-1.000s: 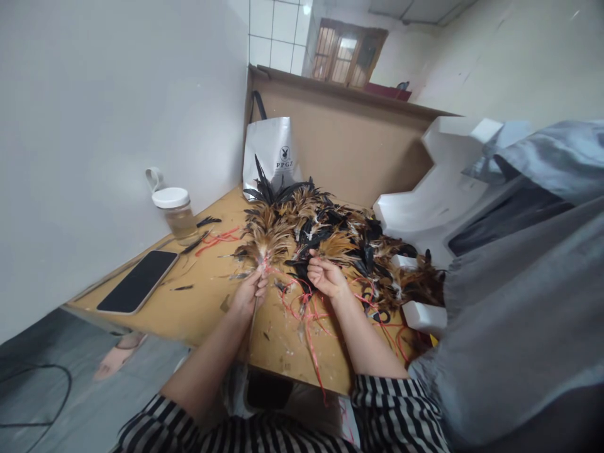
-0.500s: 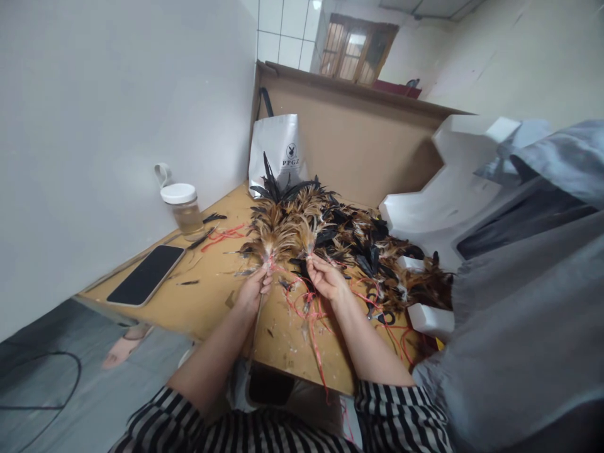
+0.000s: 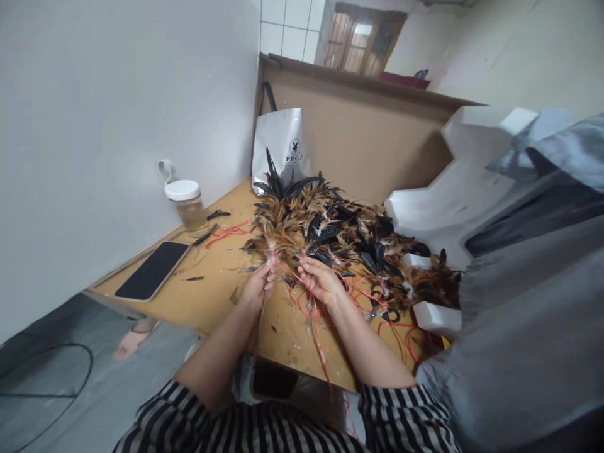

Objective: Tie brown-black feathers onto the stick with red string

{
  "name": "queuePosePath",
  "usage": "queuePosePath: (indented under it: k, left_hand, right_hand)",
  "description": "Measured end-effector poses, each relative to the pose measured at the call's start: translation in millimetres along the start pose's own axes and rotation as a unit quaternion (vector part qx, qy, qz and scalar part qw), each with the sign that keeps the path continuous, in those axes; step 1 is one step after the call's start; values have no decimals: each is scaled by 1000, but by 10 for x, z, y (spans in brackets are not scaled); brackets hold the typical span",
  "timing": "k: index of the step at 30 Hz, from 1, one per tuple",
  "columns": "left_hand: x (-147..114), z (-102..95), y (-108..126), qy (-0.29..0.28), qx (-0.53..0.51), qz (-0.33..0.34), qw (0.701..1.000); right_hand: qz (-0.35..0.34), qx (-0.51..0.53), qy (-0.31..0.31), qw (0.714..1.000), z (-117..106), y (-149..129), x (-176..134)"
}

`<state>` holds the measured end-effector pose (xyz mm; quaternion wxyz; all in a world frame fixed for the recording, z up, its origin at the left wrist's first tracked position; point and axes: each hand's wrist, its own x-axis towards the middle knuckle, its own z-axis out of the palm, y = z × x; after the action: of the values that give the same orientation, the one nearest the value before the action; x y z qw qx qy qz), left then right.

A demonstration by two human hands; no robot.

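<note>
My left hand (image 3: 259,283) is closed around the base of a feather duster (image 3: 276,229), a bunch of brown and black feathers bound with pink string on a thin stick that runs down toward me. To its right, my right hand (image 3: 317,277) pinches the pink plastic string (image 3: 295,272), which stretches from the binding to my fingers. More of the string trails in loops below this hand and hangs over the table edge. Behind both hands lie loose brown and black feathers (image 3: 349,220) in a heap. Black-handled scissors (image 3: 389,314) rest on the right, partly among strings.
A phone (image 3: 153,270) lies on the table's left side, near a white-lidded jar (image 3: 189,204) of amber liquid. A silver bag (image 3: 278,148) stands against the cardboard panel (image 3: 372,132). White foam blocks (image 3: 438,319) and grey cloth (image 3: 528,314) border the right.
My right hand held a small feather tuft beside the duster. Now that tuft is out of my fingers, and they pinch the string drawn out from the binding.
</note>
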<state>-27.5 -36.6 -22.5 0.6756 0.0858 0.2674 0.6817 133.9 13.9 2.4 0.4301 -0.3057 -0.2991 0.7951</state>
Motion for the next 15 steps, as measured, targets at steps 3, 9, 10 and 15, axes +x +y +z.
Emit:
queuePosePath:
  k: [3, 9, 10, 15]
  left_hand:
    - [6, -9, 2, -8, -2, -1, 1000]
    - [17, -22, -3, -2, -10, -5, 1000]
    - [16, -21, -3, -5, -11, -6, 1000]
    - [22, -24, -8, -12, -12, -2, 1000]
  right_hand:
    - [-21, -37, 39, 998, 22, 47, 0]
    - [-66, -88, 66, 992, 66, 122, -21]
    - [-72, -89, 68, 991, 71, 131, -22]
    - [-73, -92, 72, 990, 83, 149, -19]
